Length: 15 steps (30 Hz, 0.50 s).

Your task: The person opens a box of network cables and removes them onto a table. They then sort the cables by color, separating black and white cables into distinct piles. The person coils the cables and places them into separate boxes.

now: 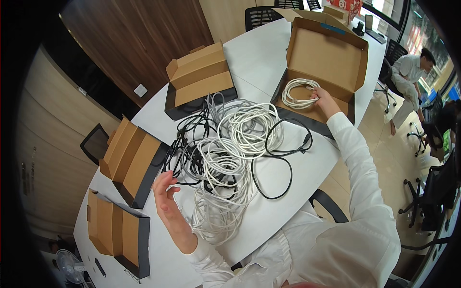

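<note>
My right hand (321,98) grips a coiled white cable (299,104) by its right side, inside a large open cardboard box (327,50) at the upper right. Part of the coil lies over the box floor; whether it rests there I cannot tell. My left hand (167,198) is raised with its fingers apart and holds nothing. To its right spreads a heap of white and grey cables (223,162). Black cables (183,138) run through the heap's left side, and one black cable (272,196) loops out to the right across the table.
Three smaller open cardboard boxes (201,79), (135,162), (120,234) line the far and left sides of the white table (288,172). A phone (100,267) and eyeglasses (132,275) lie at lower left, near a fan (70,265). A person (407,75) sits at right.
</note>
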Tool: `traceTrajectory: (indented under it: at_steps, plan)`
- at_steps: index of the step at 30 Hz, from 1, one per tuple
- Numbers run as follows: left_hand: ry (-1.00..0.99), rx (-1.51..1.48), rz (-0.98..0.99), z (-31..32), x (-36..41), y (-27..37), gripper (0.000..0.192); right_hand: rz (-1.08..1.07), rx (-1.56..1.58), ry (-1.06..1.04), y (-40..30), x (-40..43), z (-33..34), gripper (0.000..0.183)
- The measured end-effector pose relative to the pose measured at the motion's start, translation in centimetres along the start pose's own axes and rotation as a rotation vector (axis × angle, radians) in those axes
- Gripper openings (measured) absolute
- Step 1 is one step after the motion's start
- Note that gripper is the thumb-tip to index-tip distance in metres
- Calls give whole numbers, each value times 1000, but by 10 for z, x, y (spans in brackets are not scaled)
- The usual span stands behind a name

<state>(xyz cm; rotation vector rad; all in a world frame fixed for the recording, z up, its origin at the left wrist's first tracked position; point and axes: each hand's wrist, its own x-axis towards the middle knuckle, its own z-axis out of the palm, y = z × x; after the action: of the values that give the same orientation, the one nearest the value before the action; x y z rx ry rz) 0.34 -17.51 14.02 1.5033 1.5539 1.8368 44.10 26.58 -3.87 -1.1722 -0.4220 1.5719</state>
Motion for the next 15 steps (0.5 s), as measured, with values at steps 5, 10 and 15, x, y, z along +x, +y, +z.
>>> traceTrajectory:
  at_steps: [5,10,15]
  plan:
    - [-70,-2,-11,1,-4,11,63,-89,-362,-37,2,21,1,25]
    - [-135,59,-13,5,-3,18,41,-531,-1279,446,-7,-5,15,107]
    - [-235,198,34,2,2,19,35,-836,-1297,80,-2,-104,43,69]
